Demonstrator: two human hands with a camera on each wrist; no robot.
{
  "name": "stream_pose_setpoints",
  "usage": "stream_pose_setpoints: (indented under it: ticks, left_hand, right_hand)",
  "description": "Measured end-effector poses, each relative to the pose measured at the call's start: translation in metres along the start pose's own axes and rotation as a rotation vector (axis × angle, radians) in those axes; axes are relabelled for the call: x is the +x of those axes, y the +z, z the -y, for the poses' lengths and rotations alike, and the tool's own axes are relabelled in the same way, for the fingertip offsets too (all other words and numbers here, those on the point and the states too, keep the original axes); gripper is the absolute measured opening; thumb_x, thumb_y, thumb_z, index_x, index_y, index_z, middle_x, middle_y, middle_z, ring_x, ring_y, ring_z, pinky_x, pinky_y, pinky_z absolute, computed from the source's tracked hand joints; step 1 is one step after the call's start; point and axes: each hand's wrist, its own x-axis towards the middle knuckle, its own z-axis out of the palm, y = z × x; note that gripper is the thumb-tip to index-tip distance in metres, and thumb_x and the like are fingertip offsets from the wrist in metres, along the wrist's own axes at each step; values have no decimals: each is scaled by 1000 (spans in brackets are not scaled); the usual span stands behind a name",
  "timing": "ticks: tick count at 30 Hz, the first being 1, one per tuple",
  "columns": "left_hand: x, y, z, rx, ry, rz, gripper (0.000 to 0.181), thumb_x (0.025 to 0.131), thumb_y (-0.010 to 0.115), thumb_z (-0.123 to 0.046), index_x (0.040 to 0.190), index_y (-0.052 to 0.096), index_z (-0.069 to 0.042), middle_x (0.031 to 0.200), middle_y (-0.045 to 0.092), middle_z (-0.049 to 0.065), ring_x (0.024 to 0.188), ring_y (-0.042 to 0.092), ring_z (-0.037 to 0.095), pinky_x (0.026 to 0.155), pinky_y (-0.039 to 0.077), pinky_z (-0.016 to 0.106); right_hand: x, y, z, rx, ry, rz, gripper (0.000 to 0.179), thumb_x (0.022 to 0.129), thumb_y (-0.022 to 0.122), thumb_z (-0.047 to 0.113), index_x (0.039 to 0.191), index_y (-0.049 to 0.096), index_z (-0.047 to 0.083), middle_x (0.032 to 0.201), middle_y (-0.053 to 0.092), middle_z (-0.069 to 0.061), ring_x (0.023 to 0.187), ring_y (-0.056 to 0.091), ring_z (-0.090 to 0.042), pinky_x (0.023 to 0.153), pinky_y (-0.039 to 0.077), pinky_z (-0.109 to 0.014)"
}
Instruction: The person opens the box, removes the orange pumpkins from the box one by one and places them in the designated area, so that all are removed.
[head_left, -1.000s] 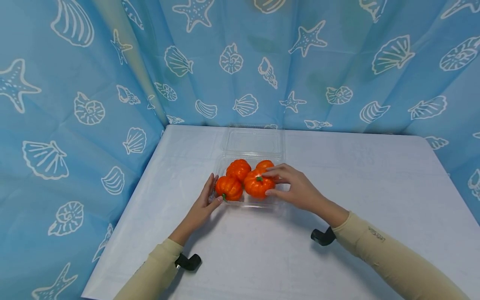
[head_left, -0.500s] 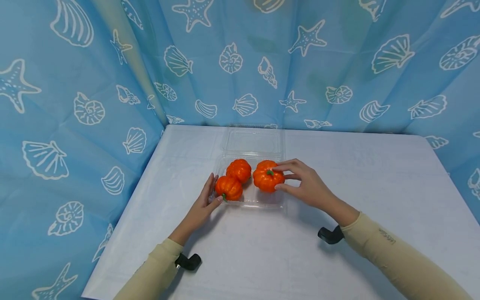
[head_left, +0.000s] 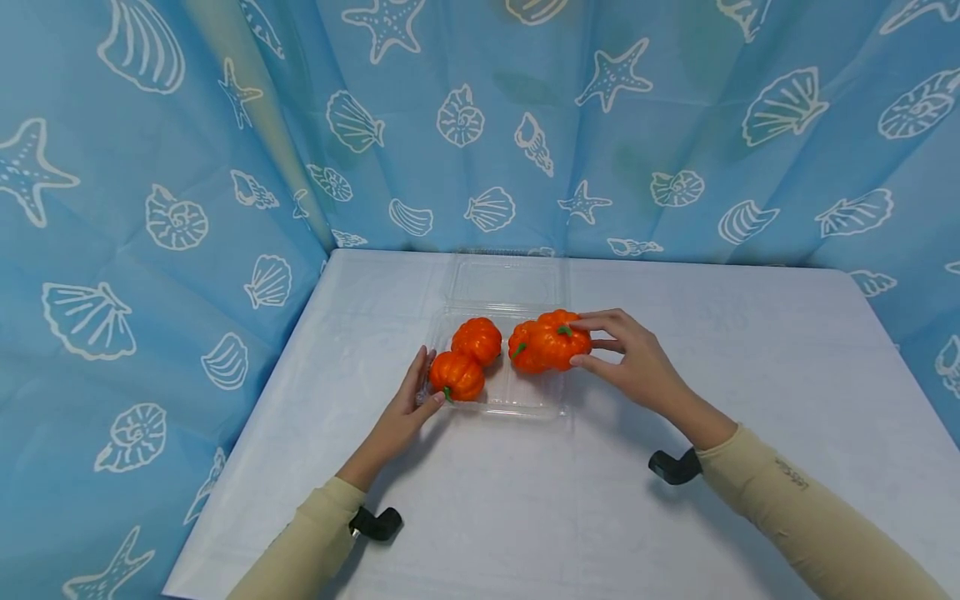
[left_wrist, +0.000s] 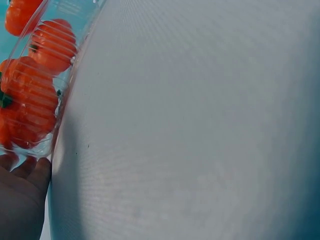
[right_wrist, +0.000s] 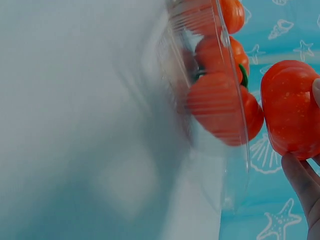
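Observation:
An orange toy pumpkin (head_left: 561, 343) with a green stem is pinched between the thumb and fingers of my right hand (head_left: 637, 362). In the right wrist view this pumpkin (right_wrist: 290, 112) is raised beyond the rim of a clear plastic clamshell box (head_left: 517, 406). Three similar pumpkins lie inside: one at back left (head_left: 477, 340), one at front left (head_left: 457, 377), and one on the right (head_left: 523, 350), partly hidden by the held one. My left hand (head_left: 401, 421) rests its extended fingers and thumb against the box's left side; the left wrist view shows fingertips (left_wrist: 37, 172) at its wall.
The box's lid (head_left: 506, 283) lies folded back toward the rear edge of the white-covered table (head_left: 720, 358). A blue curtain (head_left: 525, 125) with shell and starfish prints hangs behind and along the left. A dark camera mount sits at each wrist.
My right hand has moved right and slightly back with its pumpkin, from over the box's middle to its right edge, uncovering the right-hand pumpkin. The left hand stays in place.

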Motion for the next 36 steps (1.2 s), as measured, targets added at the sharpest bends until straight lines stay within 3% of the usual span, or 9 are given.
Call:
stream_pose_setpoints:
  ticks: [20, 26, 36]
  left_hand:
    - [0, -1, 1, 15, -8, -2, 83, 104, 60, -20, 165, 4, -15, 170, 15, 6, 156, 14, 25, 122, 20, 49]
    - [0, 0, 2, 7, -5, -3, 82, 104, 60, -18, 165, 5, -13, 170, 16, 7, 156, 14, 26, 122, 20, 50]
    - [0, 0, 0, -1, -5, 5, 82, 105, 59, -19, 165, 4, -13, 170, 15, 6, 156, 14, 25, 120, 26, 48]
  right_hand:
    - [-17, -28, -47, -42, 174, -120, 49, 89, 81, 22, 134, 63, 8, 132, 57, -9, 125, 54, -29, 92, 53, -55]
    - [-22, -30, -68, -66, 199, -116, 50, 92, 78, 21, 135, 61, 4, 130, 56, -14, 123, 55, -36, 93, 52, -54]
    - [-26, -29, -91, -87, 342, -84, 52, 94, 76, 25, 138, 57, 4, 135, 51, -18, 128, 50, -40, 99, 49, -55]
